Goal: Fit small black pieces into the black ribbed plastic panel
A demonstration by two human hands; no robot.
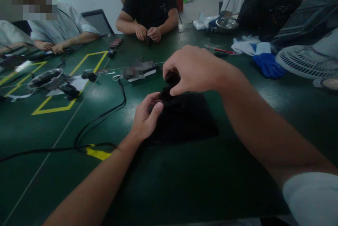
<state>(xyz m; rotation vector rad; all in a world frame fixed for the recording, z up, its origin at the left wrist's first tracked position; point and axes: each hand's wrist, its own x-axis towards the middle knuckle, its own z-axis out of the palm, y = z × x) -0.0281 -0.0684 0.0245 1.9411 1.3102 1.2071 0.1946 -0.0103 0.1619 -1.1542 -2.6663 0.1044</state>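
Note:
Near the middle of the view, both hands are at a small dark black object [166, 93] whose kind I cannot make out. My left hand [145, 117] closes round its lower left side, with the thumb raised along it. From above and to the right, my right hand [194, 69] grips its upper part between curled fingers and thumb. A flat black panel with rounded corners [192, 122] lies on the green table [200, 180] just below the hands. Where the object ends and the panel begins is too dark to tell.
Black cables [99, 115] run across the table at left, near yellow tape outlines [50, 110]. A phone-like device [145, 67] lies beyond my hands. At right are blue-and-white gloves [268, 64], a white fan [303, 62] and a metal bowl [227, 23]. Co-workers sit opposite.

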